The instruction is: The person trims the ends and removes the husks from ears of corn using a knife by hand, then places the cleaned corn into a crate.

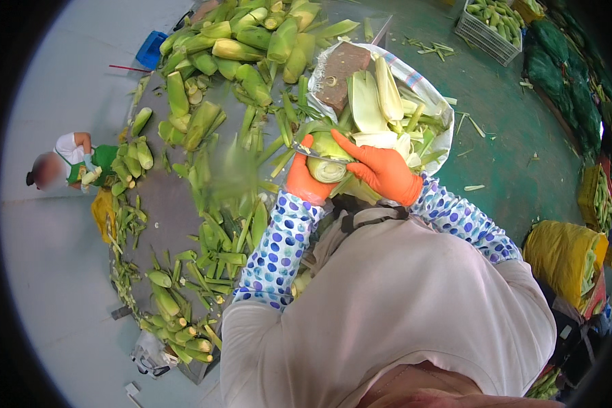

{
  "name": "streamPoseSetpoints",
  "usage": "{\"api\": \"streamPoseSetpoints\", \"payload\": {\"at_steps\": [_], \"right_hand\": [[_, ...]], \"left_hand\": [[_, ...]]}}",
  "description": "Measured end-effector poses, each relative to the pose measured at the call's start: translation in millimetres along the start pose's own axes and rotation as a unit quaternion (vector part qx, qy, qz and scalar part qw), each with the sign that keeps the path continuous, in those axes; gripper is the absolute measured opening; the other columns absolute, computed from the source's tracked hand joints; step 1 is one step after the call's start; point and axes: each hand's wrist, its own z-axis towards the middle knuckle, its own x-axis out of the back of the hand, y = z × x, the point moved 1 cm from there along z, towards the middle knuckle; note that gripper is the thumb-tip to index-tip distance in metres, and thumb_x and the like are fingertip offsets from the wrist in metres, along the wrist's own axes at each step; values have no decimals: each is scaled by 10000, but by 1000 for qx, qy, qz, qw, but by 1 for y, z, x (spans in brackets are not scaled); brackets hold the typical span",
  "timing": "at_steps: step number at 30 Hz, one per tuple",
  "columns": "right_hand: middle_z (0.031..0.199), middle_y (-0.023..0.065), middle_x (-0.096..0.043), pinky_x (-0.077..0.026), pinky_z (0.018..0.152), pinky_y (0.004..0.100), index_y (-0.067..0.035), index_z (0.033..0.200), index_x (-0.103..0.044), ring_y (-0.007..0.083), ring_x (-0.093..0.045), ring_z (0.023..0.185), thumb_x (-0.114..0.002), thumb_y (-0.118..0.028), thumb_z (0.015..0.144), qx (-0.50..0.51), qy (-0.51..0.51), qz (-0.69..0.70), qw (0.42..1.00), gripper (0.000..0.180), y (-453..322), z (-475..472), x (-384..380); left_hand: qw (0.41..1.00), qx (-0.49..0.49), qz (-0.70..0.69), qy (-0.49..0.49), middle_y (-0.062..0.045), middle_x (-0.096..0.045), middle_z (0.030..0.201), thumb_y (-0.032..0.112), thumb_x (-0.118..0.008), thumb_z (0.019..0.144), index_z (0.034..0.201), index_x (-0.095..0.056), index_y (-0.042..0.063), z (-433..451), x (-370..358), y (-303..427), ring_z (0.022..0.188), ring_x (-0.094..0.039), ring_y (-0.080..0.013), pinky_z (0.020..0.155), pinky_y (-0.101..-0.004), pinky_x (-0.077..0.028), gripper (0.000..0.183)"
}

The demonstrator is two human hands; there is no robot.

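My left hand [306, 176], in an orange glove, is wrapped around a thick green ear [329, 169] that looks like corn in its husk. Its pale cut end faces me and shows rings of layered husk. Across the ear lies a thin knife blade [313, 153], with bits of pale matter near its left end. My right hand [387, 171], gloved the same, grips the knife from the right side; the handle is hidden. The right index finger stretches along the ear's upper side. Just beyond the hands, a white woven sack [441, 99] gapes, holding peeled pale husks [370, 104].
A brown brick-like block [344, 71] rests at the sack's rim. Unpeeled ears [255, 38] are heaped on the grey table [163, 204], among husk scraps [224, 260]. Across the table, a person [76, 158] holds an ear. A filled crate [489, 35] and yellow sack [561, 260] are rightward.
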Motion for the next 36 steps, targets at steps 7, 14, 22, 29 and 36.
{"api": "streamPoseSetpoints", "payload": {"at_steps": [7,14,22,29,36], "right_hand": [[678,101,-495,-438,584,376,-205,1473,-347,292,-526,610,-585,-197,898,51,-46,-100,993,623,3,16,-10],[711,100,-534,-453,582,395,-226,1461,-360,298,-559,632,-575,-232,913,0,15,-77,997,589,45,36,-24],[814,108,-679,-498,658,369,-131,1320,-533,256,-652,727,-521,-436,938,-360,75,59,928,489,179,44,17],[827,63,-688,-500,623,318,-122,1312,-551,162,-624,664,-618,-421,893,-229,134,-183,947,519,139,53,19],[895,59,-670,-481,677,292,-43,1002,-680,133,-583,765,-752,-299,796,-175,-55,176,967,336,21,52,-32]], "left_hand": [[999,-26,-25,-28,-110,-551,1297,449,-450,961,1323,-479,113,-2,30,12,1183,-525,-303,970,-474,-440,495],[998,-4,61,-21,-219,-593,1190,499,-454,953,1307,-491,37,-26,51,20,988,-634,-340,810,-475,-537,583],[978,51,84,-184,-281,-430,1365,549,-390,949,1470,-254,29,-77,94,40,1096,-577,-391,839,-487,-537,748],[964,-60,25,-259,-244,-360,1436,644,-544,836,1494,-138,13,-58,96,33,1180,-527,-334,956,-470,-475,998],[968,-132,120,-176,-158,-430,1396,179,-542,901,1420,-306,-3,-10,70,21,1296,-415,-319,1108,-465,-306,598]]}}
